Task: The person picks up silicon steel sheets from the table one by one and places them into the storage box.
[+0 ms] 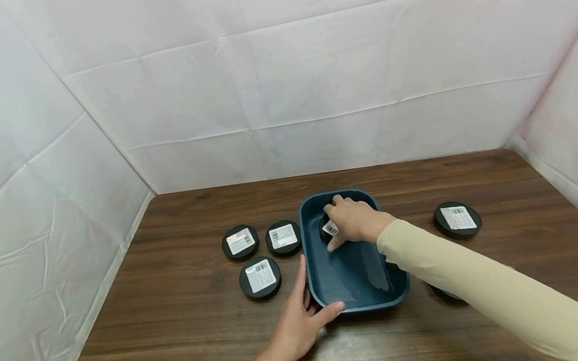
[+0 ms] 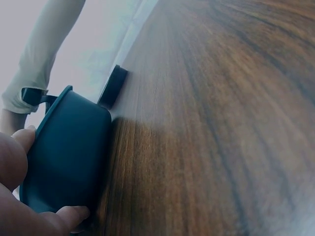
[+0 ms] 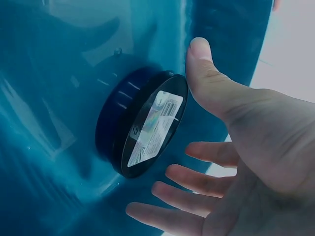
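Note:
A dark blue rectangular tray [image 1: 347, 287] stands on the table. My left hand [image 1: 295, 321] holds its near left corner, thumb at the front rim and fingers along the left wall; the left wrist view shows these fingers against the tray's outside [image 2: 69, 152]. Inside, near the far left corner, lies a round black flat container [image 3: 152, 128] with a white barcode label. My right hand [image 1: 356, 220] reaches in over it. In the right wrist view the fingers are spread beside the container, with the thumb near its edge and a gap at the other fingers.
Left of the tray lie three similar containers, at the far left [image 1: 240, 242], beside the tray [image 1: 283, 237] and nearer [image 1: 260, 278]. On the right lies another container [image 1: 457, 219], and one more is partly hidden under the right sleeve [image 1: 473, 268]. White sheets [image 1: 288, 92] enclose the table.

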The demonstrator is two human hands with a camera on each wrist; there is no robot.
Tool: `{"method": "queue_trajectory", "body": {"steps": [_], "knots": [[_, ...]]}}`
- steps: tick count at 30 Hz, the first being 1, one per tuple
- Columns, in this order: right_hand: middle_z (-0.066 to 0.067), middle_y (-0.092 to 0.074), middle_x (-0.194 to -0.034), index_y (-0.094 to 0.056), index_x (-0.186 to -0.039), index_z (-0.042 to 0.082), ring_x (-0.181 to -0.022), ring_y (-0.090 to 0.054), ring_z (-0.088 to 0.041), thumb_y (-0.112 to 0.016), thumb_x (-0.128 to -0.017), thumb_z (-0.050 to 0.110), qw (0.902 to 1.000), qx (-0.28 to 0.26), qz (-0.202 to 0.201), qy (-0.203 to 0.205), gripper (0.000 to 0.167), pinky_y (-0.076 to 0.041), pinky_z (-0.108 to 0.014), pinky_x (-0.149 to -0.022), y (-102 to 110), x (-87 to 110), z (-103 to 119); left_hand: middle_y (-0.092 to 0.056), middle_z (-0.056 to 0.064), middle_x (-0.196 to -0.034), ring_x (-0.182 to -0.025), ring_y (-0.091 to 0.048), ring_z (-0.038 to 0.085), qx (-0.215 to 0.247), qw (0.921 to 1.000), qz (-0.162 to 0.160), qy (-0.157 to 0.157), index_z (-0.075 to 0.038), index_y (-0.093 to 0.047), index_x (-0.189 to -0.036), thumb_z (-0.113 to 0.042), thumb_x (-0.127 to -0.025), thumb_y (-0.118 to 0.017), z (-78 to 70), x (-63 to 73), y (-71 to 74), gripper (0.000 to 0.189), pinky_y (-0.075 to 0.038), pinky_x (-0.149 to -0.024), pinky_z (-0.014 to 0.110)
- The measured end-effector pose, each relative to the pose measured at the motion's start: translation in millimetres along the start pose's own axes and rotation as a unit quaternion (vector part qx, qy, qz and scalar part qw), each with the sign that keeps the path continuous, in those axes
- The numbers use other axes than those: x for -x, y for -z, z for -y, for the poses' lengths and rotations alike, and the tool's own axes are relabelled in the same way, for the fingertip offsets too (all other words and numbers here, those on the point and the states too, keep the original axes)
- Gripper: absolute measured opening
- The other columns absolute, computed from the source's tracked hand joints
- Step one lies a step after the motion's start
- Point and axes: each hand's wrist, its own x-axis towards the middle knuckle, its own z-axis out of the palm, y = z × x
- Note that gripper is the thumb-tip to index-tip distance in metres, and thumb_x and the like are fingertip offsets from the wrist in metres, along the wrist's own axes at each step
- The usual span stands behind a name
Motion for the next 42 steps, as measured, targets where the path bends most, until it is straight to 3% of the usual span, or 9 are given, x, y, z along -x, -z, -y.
{"method": "queue_trajectory", "body": {"steps": [16,26,42], "knots": [[-0.025,-0.05,-0.143,-0.047,-0.147,0.001,-0.129,-0.053,-0.04,-0.079,-0.084,0.044,0.9994,-0.02,-0.024,0.016,0.082,-0.051,-0.055,-0.1,2.3,12.7,-7.7,-0.002,0.015,-0.17,-0.151,-0.025,0.041,0.0,1.0,-0.002,-0.001,-0.022,0.004,-0.163,-0.033,-0.091,-0.074,0.7,1.2,1.1,0.107,-0.045,-0.112,0.049],[-0.023,-0.046,-0.148,-0.044,-0.15,0.003,-0.134,-0.05,-0.04,-0.077,-0.087,0.044,0.9986,-0.041,-0.033,0.002,0.082,-0.048,-0.06,-0.103,14.5,23.1,-5.6,-0.002,0.013,-0.17,-0.151,-0.025,0.039,0.003,1.0,-0.005,-0.001,-0.026,0.002,-0.163,-0.033,-0.09,-0.075,1.0,0.9,0.8,0.107,-0.046,-0.112,0.047],[-0.024,-0.049,-0.145,-0.047,-0.147,0.001,-0.132,-0.05,-0.041,-0.076,-0.089,0.033,0.9956,-0.062,-0.069,0.011,0.073,-0.048,-0.058,-0.105,7.1,34.5,-10.1,-0.004,0.015,-0.17,-0.151,-0.024,0.04,0.004,0.9999,-0.009,-0.008,-0.026,0.001,-0.163,-0.029,-0.089,-0.077,0.5,2.5,-1.5,0.107,-0.046,-0.111,0.048]]}}
